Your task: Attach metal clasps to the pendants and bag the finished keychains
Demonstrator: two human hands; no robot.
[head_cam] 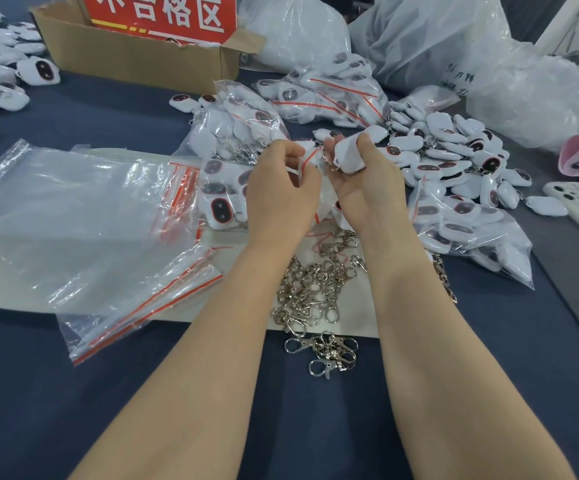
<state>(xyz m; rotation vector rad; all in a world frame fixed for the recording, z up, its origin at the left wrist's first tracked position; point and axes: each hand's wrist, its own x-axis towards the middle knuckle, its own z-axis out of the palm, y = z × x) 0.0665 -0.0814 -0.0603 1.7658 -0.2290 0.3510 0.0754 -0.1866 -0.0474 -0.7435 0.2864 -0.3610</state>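
Pendant point(348, 157) near-upright, clasp point(331, 166) lower left

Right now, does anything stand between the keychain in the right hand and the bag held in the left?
Nothing visible does. The right hand holds the keychain right beside the small bag pinched by the left hand; whether its mouth is open is unclear.
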